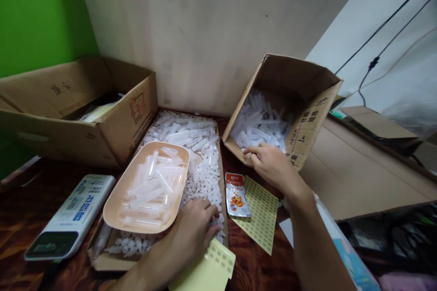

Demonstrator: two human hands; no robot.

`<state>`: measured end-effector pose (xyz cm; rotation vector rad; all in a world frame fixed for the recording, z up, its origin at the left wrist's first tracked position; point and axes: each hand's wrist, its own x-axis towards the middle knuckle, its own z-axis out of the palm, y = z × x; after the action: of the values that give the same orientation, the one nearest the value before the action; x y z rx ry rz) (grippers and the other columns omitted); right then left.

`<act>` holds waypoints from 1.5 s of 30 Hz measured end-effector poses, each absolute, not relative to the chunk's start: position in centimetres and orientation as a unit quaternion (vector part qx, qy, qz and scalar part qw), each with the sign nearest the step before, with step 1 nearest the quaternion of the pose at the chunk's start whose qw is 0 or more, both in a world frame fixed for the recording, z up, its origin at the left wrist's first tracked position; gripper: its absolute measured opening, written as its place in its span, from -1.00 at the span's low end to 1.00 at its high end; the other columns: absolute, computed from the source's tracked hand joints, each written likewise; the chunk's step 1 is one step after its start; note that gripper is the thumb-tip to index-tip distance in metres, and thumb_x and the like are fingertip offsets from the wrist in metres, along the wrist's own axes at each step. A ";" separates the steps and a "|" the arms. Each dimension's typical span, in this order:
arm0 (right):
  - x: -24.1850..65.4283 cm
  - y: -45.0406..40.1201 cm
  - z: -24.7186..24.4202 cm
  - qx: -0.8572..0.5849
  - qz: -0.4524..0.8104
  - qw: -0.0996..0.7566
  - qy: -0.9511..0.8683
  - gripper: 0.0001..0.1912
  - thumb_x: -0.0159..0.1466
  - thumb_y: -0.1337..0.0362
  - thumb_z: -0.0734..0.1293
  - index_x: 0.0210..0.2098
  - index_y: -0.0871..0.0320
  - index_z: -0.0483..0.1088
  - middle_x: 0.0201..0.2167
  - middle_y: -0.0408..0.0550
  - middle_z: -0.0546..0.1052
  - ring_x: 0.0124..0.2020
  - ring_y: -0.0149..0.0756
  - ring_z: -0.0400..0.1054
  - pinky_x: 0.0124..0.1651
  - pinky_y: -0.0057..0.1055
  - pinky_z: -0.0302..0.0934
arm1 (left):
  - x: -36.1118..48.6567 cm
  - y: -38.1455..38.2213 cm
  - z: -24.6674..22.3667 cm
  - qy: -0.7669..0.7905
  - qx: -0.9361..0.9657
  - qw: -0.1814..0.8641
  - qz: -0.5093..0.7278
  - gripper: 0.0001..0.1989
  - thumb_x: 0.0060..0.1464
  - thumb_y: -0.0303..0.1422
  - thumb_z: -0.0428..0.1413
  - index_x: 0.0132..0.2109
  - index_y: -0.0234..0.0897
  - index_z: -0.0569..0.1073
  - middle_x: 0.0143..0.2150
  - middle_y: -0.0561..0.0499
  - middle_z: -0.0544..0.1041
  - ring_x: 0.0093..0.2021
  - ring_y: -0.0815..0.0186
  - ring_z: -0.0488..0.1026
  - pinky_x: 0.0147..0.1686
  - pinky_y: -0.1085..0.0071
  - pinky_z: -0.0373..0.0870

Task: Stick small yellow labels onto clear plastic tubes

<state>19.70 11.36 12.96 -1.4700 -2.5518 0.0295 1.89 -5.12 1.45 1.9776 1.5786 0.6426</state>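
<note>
My left hand (194, 225) rests with curled fingers on small white plastic pieces (208, 186) in a shallow cardboard tray (116, 263); whatever its fingers hold is hidden. At the front lip of a tilted cardboard box (309, 122), my right hand (271, 163) is closed, index finger and thumb drawn together. I cannot make out what lies between them. Clear plastic tubes (261, 122) fill the lower part of that box. An orange plastic basin (112, 211), holding more clear tubes, sits over the left part of the tray.
A white device with a dark display (71, 218) lies at the left, before a large open carton (112, 132). Between my hands are a red-and-silver packet (237, 195) and a yellow sticker sheet (261, 207). More yellow sheets (205, 268) lie under my left wrist. Cables (373, 63) hang at the right.
</note>
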 end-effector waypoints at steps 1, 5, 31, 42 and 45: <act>20.3 10.8 13.0 -0.481 0.016 0.124 -0.868 -0.64 0.34 0.38 0.17 -0.17 0.08 0.61 -0.30 0.01 0.53 -0.29 -0.18 0.41 -0.22 -0.32 0.16 | 1.9 -5.2 1.5 0.580 0.732 0.264 0.239 -0.91 0.17 -0.43 0.21 -0.15 -0.26 0.53 -0.15 -0.08 0.57 -0.11 0.09 0.46 -0.11 0.23 0.32; 22.6 7.9 12.5 -0.407 0.089 0.273 -0.867 -0.66 0.42 0.33 0.16 -0.06 0.09 0.56 -0.33 -0.05 0.39 -0.32 -0.22 0.34 -0.21 -0.30 0.19 | 1.9 -5.2 1.6 0.585 0.725 0.273 0.241 -0.90 0.17 -0.47 0.17 -0.15 -0.26 0.51 -0.16 -0.07 0.55 -0.13 0.10 0.46 -0.13 0.23 0.33; 22.6 0.8 3.9 -0.401 0.480 0.308 -0.717 -0.86 0.43 0.18 0.30 -0.12 0.09 0.45 -0.17 -0.07 0.46 -0.14 -0.23 0.37 -0.11 -0.38 0.20 | 1.3 -4.9 4.2 0.545 0.631 0.349 0.427 -0.80 0.38 -0.33 -0.02 -0.05 -0.18 0.50 -0.16 -0.02 0.55 -0.15 0.26 0.51 -0.16 0.42 0.41; 22.4 0.3 4.5 -0.331 0.489 0.291 -0.753 -0.78 0.49 0.26 0.20 -0.01 0.06 0.47 -0.13 -0.05 0.45 -0.05 -0.23 0.37 0.03 -0.35 0.20 | 1.0 -5.1 4.0 0.570 0.515 0.350 0.536 -0.91 0.12 -0.31 0.28 -0.27 -0.21 0.66 -0.26 -0.05 0.66 -0.24 0.24 0.58 -0.31 0.49 0.48; 22.5 0.4 4.3 -0.324 0.488 0.296 -0.754 -0.77 0.49 0.25 0.20 0.01 0.06 0.47 -0.12 -0.05 0.45 -0.04 -0.23 0.37 0.04 -0.35 0.20 | 1.1 -4.8 4.2 0.556 0.529 0.328 0.551 -0.95 0.11 -0.35 0.29 -0.29 -0.19 0.66 -0.32 -0.01 0.63 -0.29 0.28 0.55 -0.32 0.50 0.47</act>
<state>22.51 0.37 4.29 -0.8624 -2.0057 1.2973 1.14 -4.80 4.22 1.3851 1.4551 1.4417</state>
